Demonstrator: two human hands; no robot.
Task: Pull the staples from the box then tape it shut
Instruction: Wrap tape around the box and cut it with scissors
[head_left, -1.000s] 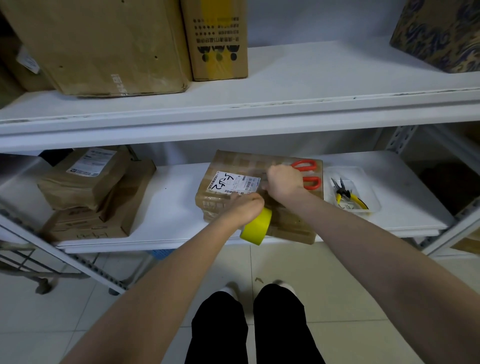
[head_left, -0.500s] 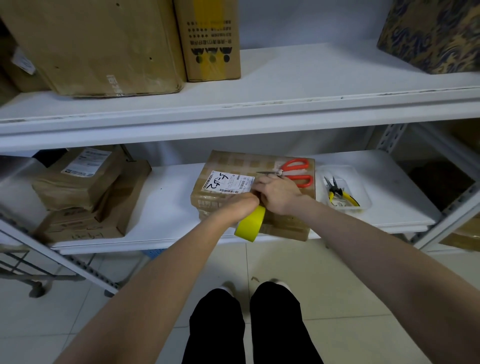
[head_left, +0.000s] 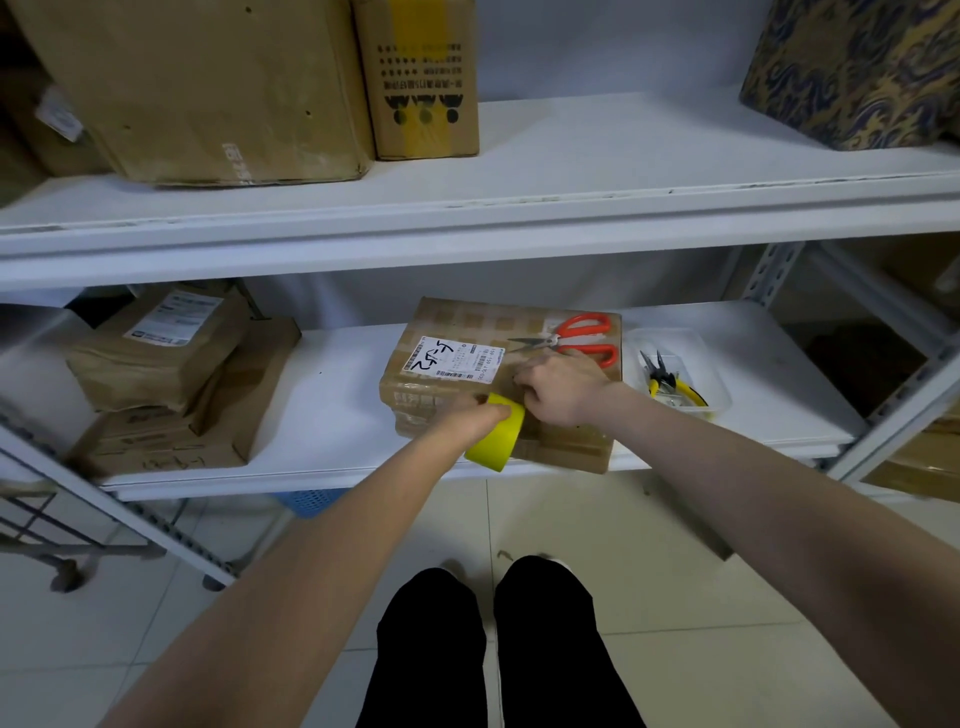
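Change since earlier: both hands have been drawn back toward the near edge of the box; the scissors, partly covered by the right hand a second ago, are now fully exposed.
Box (head_left: 457, 317): a brown cardboard parcel laid flat on the lower shelf (head_left: 332, 395), near its front edge, flaps down, old clear tape crossing its top.
Label (head_left: 452, 358): a white shipping label with black handwriting, stuck to the left part of the box top.
Left hand (head_left: 470, 423): closed around the tape roll, held at the front edge of the box.
Tape roll (head_left: 496, 441): yellow, tilted, hanging partly over the near face of the box; its upper rim is met by the right hand.
Right hand (head_left: 563, 387): fingers curled and pressed down on the box top just beside the roll; a tape end may be pinched under them, but this cannot be made out.
Scissors (head_left: 576, 338): orange handles, blades pointing left, laid on the far right part of the box top, just beyond the right hand.
Tray (head_left: 711, 364): a clear plastic tray set on the shelf just right of the box.
Pliers (head_left: 667, 382): yellow-handled, laid inside the tray.
Other parcels (head_left: 161, 364): brown packages stacked at the left of the same shelf, well apart from the box.
Upper shelf (head_left: 571, 156): cardboard cartons and a patterned box are carried there.
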